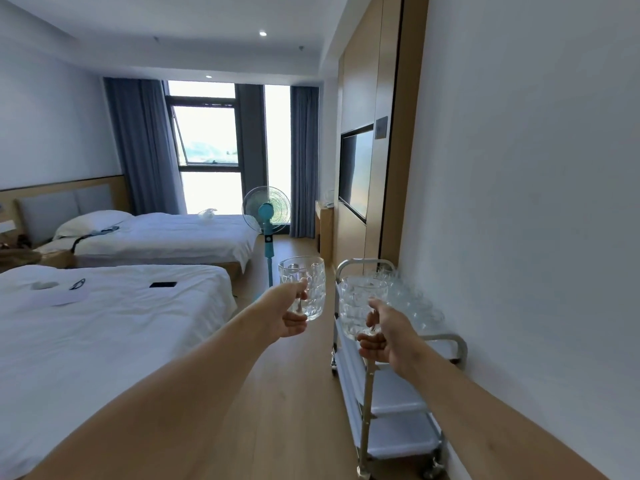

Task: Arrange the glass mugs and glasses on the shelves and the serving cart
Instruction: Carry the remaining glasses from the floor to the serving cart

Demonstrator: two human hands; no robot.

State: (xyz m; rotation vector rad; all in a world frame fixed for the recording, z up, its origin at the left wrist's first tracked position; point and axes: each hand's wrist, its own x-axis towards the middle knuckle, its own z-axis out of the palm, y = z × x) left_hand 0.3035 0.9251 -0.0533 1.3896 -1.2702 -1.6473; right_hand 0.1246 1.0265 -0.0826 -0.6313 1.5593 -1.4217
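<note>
My left hand (pixel 287 313) grips the handle of a dimpled glass mug (pixel 306 282), held upright in the air over the wooden floor. My right hand (pixel 384 336) grips the handle of a second glass mug (pixel 356 301), held upright just above the near left part of the serving cart (pixel 453 344). The cart stands against the right wall, with a metal frame and white shelves. Its top shelf carries several clear glasses (pixel 412 303) in a row along the wall side. The lower shelves (pixel 398 396) show no glassware.
Two white beds fill the left side, the near bed (pixel 114 327) with a phone and papers on it. A teal standing fan (pixel 267 220) stands ahead by the window. A wooden floor aisle (pixel 287 393) runs between beds and cart. A wall screen (pixel 356 171) hangs on the right.
</note>
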